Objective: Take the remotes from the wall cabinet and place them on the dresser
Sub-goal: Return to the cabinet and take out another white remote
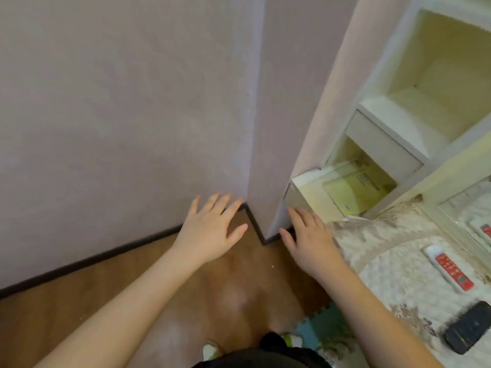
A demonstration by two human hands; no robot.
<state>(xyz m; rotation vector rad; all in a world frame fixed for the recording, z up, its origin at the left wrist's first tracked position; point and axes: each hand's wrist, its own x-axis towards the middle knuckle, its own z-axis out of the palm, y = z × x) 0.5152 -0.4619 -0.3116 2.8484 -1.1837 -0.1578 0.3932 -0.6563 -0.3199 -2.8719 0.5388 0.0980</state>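
Observation:
A white remote with a red button panel (449, 269) lies flat on the dresser top (385, 264), which is covered by a patterned lace cloth at the right. A black remote (469, 326) lies nearer to me at the lower right, also on the cloth. My left hand (212, 229) hovers over the floor with fingers spread and nothing in it. My right hand (309, 239) is stretched out flat at the dresser's left edge, empty, fingers apart. The wall cabinet (393, 144) with open cream compartments rises above the dresser at the upper right.
A pale booklet (358, 189) lies in the lowest open compartment. A mirror edge (478, 219) at the far right reflects a remote. Pink walls meet in a corner ahead, with brown wood floor (159, 288) below. Foam play mats (318, 330) lie by my feet.

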